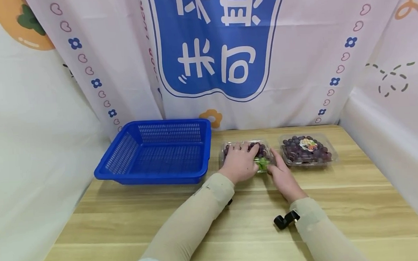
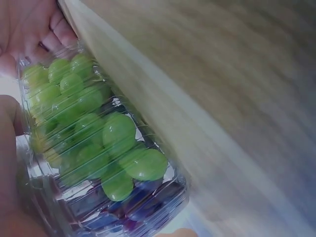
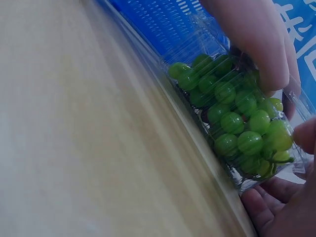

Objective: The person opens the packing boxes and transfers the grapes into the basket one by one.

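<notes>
A clear plastic box of grapes stands on the table in the head view, with green grapes at its near right and dark ones behind. My left hand lies across its lid with the fingers spread. At the box's right end my right hand grips the edge, thumb and fingers apart around it. The right wrist view shows the green grapes through the ribbed wall, the right thumb against the box and other fingers at its lower corner. Part of the lid is hidden under the left hand.
To the left stands a blue plastic basket with perforated walls. A second clear box of dark grapes, with a round label, sits to the right. Both rest on the wooden table, and a printed curtain hangs behind.
</notes>
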A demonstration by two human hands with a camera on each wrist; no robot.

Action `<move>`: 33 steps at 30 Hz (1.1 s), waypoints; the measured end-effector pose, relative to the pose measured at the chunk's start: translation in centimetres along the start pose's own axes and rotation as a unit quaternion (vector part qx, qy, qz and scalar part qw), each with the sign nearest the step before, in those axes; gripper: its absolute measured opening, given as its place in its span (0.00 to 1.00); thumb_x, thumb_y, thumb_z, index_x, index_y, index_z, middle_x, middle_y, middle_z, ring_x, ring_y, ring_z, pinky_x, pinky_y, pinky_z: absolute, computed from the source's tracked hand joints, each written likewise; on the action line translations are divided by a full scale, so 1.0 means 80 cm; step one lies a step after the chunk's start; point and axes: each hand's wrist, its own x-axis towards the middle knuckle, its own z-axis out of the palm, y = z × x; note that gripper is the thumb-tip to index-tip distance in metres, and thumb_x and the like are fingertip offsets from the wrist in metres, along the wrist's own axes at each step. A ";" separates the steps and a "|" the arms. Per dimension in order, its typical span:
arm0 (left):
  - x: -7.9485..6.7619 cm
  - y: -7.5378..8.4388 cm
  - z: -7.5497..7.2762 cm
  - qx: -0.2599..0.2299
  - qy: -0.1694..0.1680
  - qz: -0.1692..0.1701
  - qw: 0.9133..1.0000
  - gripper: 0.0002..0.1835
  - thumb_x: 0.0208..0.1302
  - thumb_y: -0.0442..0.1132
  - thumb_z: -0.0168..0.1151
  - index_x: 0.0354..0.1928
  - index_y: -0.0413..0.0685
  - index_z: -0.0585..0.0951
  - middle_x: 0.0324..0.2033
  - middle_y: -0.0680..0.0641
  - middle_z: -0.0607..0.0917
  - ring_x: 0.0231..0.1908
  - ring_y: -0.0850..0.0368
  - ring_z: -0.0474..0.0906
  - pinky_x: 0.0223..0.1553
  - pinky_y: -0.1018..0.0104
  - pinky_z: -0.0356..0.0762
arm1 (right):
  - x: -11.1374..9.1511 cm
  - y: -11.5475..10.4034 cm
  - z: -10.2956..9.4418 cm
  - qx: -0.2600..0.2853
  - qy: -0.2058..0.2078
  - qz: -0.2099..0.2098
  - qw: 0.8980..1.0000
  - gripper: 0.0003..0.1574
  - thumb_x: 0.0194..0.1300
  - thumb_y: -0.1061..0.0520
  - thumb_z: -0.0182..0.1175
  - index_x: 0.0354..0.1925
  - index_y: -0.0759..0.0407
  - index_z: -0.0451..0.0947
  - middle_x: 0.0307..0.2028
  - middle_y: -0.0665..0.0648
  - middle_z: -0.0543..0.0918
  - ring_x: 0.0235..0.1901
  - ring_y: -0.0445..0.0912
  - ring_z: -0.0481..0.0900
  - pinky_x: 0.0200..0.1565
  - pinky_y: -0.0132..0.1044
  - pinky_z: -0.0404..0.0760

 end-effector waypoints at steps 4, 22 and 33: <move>0.001 -0.001 -0.004 -0.005 -0.014 0.007 1.000 0.38 0.70 0.58 0.53 0.80 0.63 0.58 0.75 0.42 0.63 0.73 0.36 0.57 0.70 0.39 0.56 | 0.001 0.002 -0.004 0.000 0.004 -0.005 1.000 0.45 0.77 0.58 0.44 0.82 0.42 0.36 0.80 0.59 0.40 0.77 0.61 0.40 0.72 0.65 0.42; -0.035 -0.033 -0.039 -0.041 -0.075 0.013 0.996 0.35 0.74 0.42 0.58 0.79 0.62 0.58 0.75 0.45 0.62 0.75 0.35 0.51 0.63 0.42 0.70 | 0.001 0.005 0.001 -0.009 0.017 -0.019 1.000 0.44 0.75 0.58 0.46 0.82 0.45 0.42 0.79 0.62 0.46 0.76 0.62 0.46 0.72 0.64 0.46; -0.036 -0.025 -0.035 0.016 -0.067 0.028 0.997 0.27 0.78 0.36 0.51 0.76 0.55 0.64 0.70 0.41 0.69 0.69 0.31 0.62 0.54 0.45 0.79 | 0.003 0.009 0.003 0.018 0.000 -0.020 1.000 0.45 0.75 0.60 0.44 0.82 0.47 0.40 0.80 0.58 0.43 0.78 0.56 0.43 0.74 0.54 0.46</move>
